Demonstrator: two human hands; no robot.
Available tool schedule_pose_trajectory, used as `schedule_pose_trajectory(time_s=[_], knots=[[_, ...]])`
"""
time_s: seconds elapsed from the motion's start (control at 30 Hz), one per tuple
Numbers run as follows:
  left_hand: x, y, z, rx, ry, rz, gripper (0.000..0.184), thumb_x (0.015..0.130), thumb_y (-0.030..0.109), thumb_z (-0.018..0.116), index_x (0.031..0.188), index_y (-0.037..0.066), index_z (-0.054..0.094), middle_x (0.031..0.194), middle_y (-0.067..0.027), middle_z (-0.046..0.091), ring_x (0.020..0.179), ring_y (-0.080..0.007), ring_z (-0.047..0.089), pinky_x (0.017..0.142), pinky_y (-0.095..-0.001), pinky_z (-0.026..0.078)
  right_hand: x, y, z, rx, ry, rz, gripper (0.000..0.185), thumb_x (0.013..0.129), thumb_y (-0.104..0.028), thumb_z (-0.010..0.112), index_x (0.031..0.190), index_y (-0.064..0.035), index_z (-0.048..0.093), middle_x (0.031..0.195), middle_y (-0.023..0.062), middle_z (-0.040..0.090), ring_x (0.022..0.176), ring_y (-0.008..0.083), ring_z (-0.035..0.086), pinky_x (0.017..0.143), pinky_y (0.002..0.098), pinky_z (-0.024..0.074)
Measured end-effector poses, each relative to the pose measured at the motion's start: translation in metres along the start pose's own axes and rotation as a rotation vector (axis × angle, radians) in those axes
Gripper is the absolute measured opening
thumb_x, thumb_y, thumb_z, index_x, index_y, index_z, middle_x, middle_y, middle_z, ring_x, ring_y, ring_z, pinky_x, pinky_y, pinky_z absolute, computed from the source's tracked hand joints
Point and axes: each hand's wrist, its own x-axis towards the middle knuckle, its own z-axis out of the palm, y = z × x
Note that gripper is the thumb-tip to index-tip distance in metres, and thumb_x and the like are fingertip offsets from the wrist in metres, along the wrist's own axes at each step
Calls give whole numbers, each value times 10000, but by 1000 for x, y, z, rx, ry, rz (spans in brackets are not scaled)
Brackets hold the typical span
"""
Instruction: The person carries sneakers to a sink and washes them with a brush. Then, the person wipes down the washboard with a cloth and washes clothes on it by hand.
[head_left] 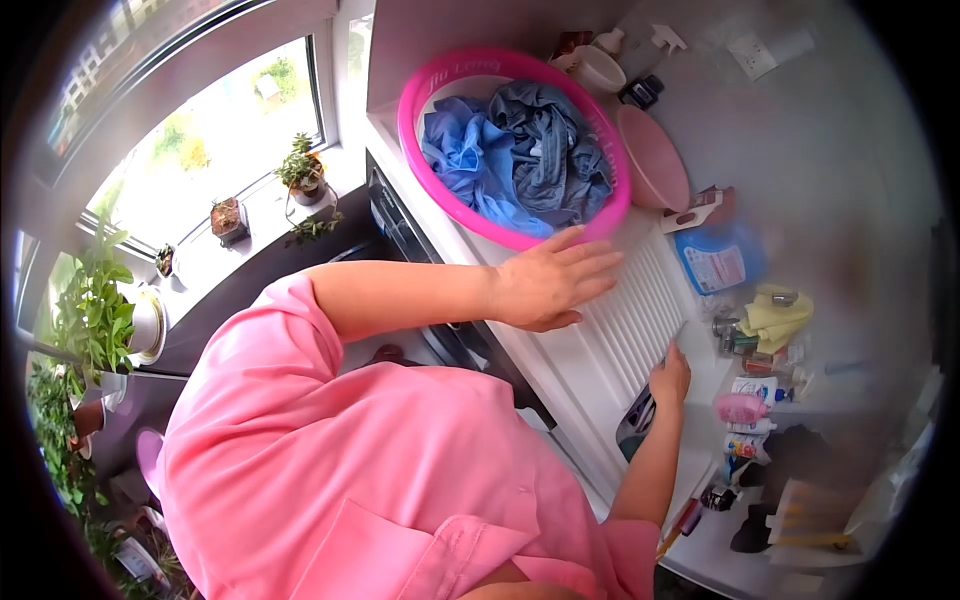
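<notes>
My left hand (560, 280) is stretched out flat over the white ribbed washboard surface (630, 310), close to the near rim of a pink basin (415, 165). Its fingers are extended and nothing is in them. Inside the basin lie crumpled clothes: a light blue garment (465, 150) and a darker grey-blue garment (550, 145). My right hand (670, 378) is at the far end of the ribbed surface, fingers curled by a thin grey edge; what they hold is hard to see. Beside that wrist shows a dark oblong object or opening (636, 425).
A pale pink bowl (655, 160) and a blue detergent bottle (720, 258) stand along the wall. Farther along are a yellow cloth (775, 318), a pink bottle (741, 407) and several small containers. Potted plants (300, 170) line the windowsill at left. A dark front-loading appliance (400, 225) sits below the counter.
</notes>
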Motion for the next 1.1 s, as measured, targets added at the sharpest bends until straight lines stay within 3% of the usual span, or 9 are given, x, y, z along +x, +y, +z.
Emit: schedule_pose_trajectory(time_s=[0.13, 0.3, 0.4, 0.6, 0.67, 0.7, 0.83, 1.0, 1.1], knots=[[-30, -16, -25, 10, 75, -52, 630, 746, 267, 689, 1284, 42, 452, 1347, -159, 443, 1254, -291, 426, 1075, -520, 257, 25, -118, -94, 216, 234, -232, 494, 825, -84, 552, 1305, -29, 450, 1188, 211, 562, 1106, 369, 510, 956, 427, 382], [-73, -34, -52, 121, 172, -255, 508, 753, 263, 678, 1178, 36, 519, 1145, -122, 551, 1140, -286, 491, 1066, -511, 265, 52, -266, -149, 628, 45, -690, 441, 820, -154, 617, 1231, -25, 522, 1145, 191, 585, 1026, 337, 564, 885, 395, 443], [-95, -35, -68, 155, 196, -409, 479, 750, 251, 686, 1150, 36, 533, 1104, -116, 552, 1123, -284, 491, 1077, -494, 265, 77, -333, -135, 488, -67, -1025, 766, 746, -229, 702, 1414, -157, 335, 1326, 231, 453, 1167, 345, 502, 901, 391, 451], [-108, -42, -72, 154, 222, -349, 464, 772, 263, 663, 1154, 36, 528, 1150, -126, 541, 1148, -290, 479, 1094, -468, 263, 98, -412, -94, 154, -224, -915, 672, 702, -235, 698, 1320, -180, 440, 1242, 214, 526, 1110, 370, 541, 895, 406, 454], [-109, -41, -72, 138, 224, -354, 469, 775, 265, 659, 1161, 36, 525, 1158, -129, 539, 1153, -292, 477, 1094, -469, 262, 101, -415, -92, 312, -178, -867, 460, 707, -181, 659, 1151, -120, 556, 1003, 204, 630, 984, 367, 604, 823, 420, 478], [-110, -41, -70, 163, 218, -345, 477, 772, 263, 660, 1168, 34, 525, 1164, -132, 539, 1157, -293, 477, 1094, -469, 263, 115, -409, -70, 561, -32, -849, 315, 701, -142, 638, 1010, -85, 609, 780, 175, 639, 811, 325, 644, 715, 401, 490], [-112, -41, -71, 170, 208, -338, 512, 762, 276, 658, 1188, 27, 523, 1177, -140, 539, 1172, -297, 472, 1093, -470, 264, 123, -385, -104, 793, 88, -690, 229, 708, -69, 611, 936, -77, 629, 671, 92, 584, 627, 152, 560, 606, 291, 453], [-110, -38, -74, 145, 214, -360, 536, 751, 302, 651, 1190, 21, 524, 1176, -148, 539, 1168, -306, 476, 1087, -474, 276, 133, -348, -154, 1186, 174, -541, 206, 731, -18, 561, 918, -19, 648, 812, 5, 603, 742, 86, 522, 678, 224, 420], [-109, -39, -76, 134, 214, -346, 590, 741, 319, 659, 1219, 12, 498, 1209, -166, 520, 1155, -326, 483, 1065, -474, 307, 136, -328, -184, 1509, 207, -398, 242, 762, 0, 527, 988, -2, 616, 891, 51, 597, 803, 128, 549, 723, 243, 441]])
